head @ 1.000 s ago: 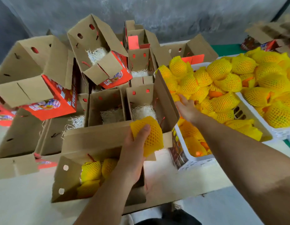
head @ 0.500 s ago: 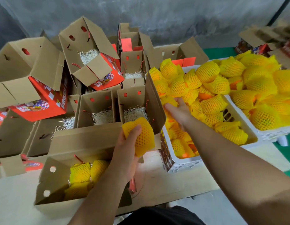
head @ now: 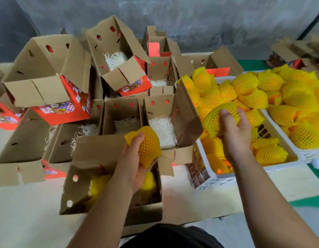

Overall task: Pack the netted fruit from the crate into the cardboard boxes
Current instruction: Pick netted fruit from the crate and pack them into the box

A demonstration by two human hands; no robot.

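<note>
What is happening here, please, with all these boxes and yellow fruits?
A person is packing netted fruit into cardboard boxes. The left hand holds one netted fruit above the near open box, which already contains some. The right hand grips another fruit over the white crate.

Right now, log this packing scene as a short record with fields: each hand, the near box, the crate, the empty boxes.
left hand: left hand grips a netted fruit above the near box
right hand: right hand grips a second netted fruit over the white crate
near box: open cardboard box holding some netted fruit already
white crate: white crate part full of yellow netted fruit
empty boxes: open boxes behind, one lined with pale shredded padding, no fruit visible
</note>
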